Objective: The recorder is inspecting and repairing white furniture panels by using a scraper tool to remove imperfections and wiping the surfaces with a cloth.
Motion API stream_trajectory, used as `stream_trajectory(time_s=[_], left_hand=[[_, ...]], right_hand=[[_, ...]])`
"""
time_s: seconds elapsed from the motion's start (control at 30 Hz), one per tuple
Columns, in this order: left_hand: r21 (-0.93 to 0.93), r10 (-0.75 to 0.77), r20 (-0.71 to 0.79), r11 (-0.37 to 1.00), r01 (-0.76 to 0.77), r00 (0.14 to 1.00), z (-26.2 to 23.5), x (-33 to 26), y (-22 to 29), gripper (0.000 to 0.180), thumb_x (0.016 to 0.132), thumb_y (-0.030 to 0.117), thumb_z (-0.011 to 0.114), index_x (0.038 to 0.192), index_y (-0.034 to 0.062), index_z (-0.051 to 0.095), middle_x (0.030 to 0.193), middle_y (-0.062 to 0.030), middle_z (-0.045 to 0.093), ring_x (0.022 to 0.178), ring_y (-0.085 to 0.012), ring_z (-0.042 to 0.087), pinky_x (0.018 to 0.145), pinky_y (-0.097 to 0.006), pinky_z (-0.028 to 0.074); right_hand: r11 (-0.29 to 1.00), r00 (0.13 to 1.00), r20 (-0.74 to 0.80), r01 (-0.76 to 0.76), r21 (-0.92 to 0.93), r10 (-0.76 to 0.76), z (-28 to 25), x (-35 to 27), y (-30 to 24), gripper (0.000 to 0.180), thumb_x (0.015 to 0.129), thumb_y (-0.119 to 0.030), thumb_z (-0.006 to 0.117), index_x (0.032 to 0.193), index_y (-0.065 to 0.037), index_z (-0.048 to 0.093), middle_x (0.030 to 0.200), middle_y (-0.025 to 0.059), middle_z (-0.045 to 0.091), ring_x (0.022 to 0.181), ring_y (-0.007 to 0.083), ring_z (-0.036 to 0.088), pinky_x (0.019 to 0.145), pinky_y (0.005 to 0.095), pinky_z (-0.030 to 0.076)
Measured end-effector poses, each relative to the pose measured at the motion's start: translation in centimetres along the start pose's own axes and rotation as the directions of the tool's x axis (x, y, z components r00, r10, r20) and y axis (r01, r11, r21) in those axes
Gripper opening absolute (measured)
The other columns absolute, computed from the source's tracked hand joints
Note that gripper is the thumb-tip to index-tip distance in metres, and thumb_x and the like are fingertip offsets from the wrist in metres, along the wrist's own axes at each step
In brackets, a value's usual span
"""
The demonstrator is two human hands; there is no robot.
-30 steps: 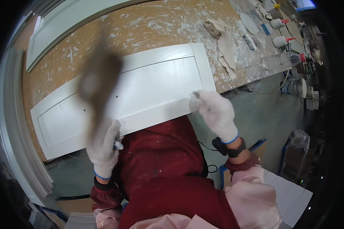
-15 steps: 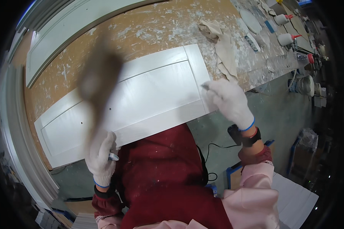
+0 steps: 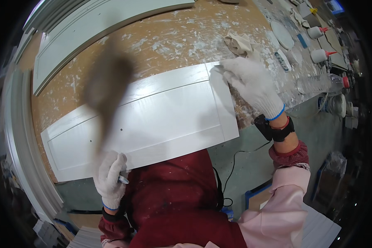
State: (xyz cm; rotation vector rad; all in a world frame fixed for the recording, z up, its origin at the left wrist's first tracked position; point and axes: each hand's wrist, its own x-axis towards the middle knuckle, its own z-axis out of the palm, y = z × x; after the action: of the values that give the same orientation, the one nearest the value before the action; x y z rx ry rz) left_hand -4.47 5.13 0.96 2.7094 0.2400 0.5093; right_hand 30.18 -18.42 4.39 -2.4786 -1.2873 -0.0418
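End strip (image 3: 228, 113) traversed by right hand (image 3: 254, 84) to far corner of panel (image 3: 169, 111); grip cannot be told. Small tool (image 3: 123, 180) clamped in left hand (image 3: 110, 177).

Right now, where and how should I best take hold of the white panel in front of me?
Probably by its near long edge, toward both ends, coming from your own side. The panel lies broad face up, and that edge juts past the table toward you, so a pinch from above and below should fit.
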Motion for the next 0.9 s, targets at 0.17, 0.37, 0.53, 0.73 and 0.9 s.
stream_trajectory(time_s=[0.17, 0.37, 0.53, 0.73, 0.9], left_hand=[[-0.032, 0.014, -0.012, 0.999, -0.014, 1.0, 0.2, 0.7, 0.2, 0.044, 0.067, -0.001, 0.075, 0.11, 0.0045, 0.065, 0.11, -0.0127, 0.064, 0.101, -0.0347, 0.062, 0.096, -0.053, 0.048], [-0.064, -0.013, 0.014, 0.998, 0.013, 1.0, -0.1, 0.9, 0.4, 0.041, 0.067, 0.001, 0.076, 0.107, 0.0041, 0.065, 0.107, -0.0123, 0.064, 0.099, -0.0346, 0.062, 0.095, -0.052, 0.048], [-0.059, -0.033, 0.034, 0.998, 0.035, 0.999, -0.2, 1.4, 0.3, 0.038, 0.067, 0.001, 0.075, 0.104, 0.0039, 0.065, 0.103, -0.0119, 0.063, 0.096, -0.0346, 0.062, 0.095, -0.052, 0.048], [-0.042, -0.051, 0.038, 0.998, 0.053, 0.998, 0.0, 1.2, 0.5, 0.035, 0.068, 0.002, 0.074, 0.102, 0.0041, 0.066, 0.099, -0.0109, 0.063, 0.097, -0.0336, 0.061, 0.096, -0.051, 0.048], [-0.038, 0.056, -0.13, 0.997, -0.062, 0.99, -0.3, 3.0, 0.8, 0.041, 0.058, -0.002, 0.071, 0.098, 0.0027, 0.066, 0.08, -0.0063, 0.059, 0.067, -0.0233, 0.059, 0.054, -0.034, 0.046]], right_hand=[[0.953, 0.991, 0.13, 0.046, -0.299, -0.007, -0.4, 3.7, 1.0, 0.013, 0.089, -0.015, 0.057, 0.099, -0.008, 0.062, 0.086, 0.0118, 0.064, 0.086, 0.0303, 0.062, 0.077, 0.0391, 0.05], [0.978, 0.966, 0.163, 0.209, -0.02, -0.203, 1.5, 2.3, 0.4, 0.021, 0.09, -0.016, 0.053, 0.107, -0.011, 0.064, 0.09, 0.0101, 0.064, 0.09, 0.0285, 0.063, 0.08, 0.0407, 0.049], [0.996, 0.995, 0.095, 0.035, -0.086, -0.027, 0.1, 2.2, 0.1, 0.017, 0.088, -0.014, 0.056, 0.102, -0.009, 0.064, 0.088, 0.0099, 0.064, 0.086, 0.029, 0.062, 0.076, 0.0405, 0.048], [0.974, 0.974, 0.011, 0.225, -0.026, -0.225, 1.7, 2.0, -1.0, 0.014, 0.088, -0.012, 0.055, 0.099, -0.007, 0.063, 0.085, 0.0114, 0.062, 0.083, 0.0318, 0.061, 0.072, 0.0404, 0.048], [0.927, 0.912, 0.27, 0.352, -0.127, -0.309, 0.8, 1.8, -2.7, 0.017, 0.087, -0.012, 0.054, 0.101, -0.01, 0.064, 0.082, 0.0121, 0.061, 0.083, 0.0317, 0.061, 0.072, 0.0424, 0.048]])
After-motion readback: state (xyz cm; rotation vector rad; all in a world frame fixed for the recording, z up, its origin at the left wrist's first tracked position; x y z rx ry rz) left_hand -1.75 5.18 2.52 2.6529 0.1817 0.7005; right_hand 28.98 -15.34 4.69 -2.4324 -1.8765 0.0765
